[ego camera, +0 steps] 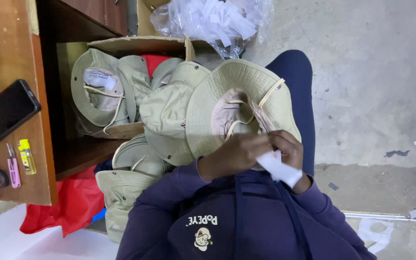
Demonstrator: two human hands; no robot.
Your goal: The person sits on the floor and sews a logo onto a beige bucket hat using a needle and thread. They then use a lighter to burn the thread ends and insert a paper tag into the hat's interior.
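A khaki bucket hat (pixel 227 96) lies upside down on my lap, brim spread, with its cord looped inside the crown. My left hand (pixel 234 154) and my right hand (pixel 290 149) meet at the near edge of the brim. Both pinch a small white paper tag (pixel 280 167) that sticks out below my right fingers. A second khaki hat (pixel 167 118) lies just left of the one on my lap.
More khaki hats fill a cardboard box (pixel 136 44) and pile by my left knee (pixel 121 192). A clear bag of white tags (pixel 213 21) sits beyond. On the wooden desk (pixel 6 48) lie a phone (pixel 6 111), lighter (pixel 27 156) and small snips (pixel 13 166). Red fabric (pixel 73 204) lies below.
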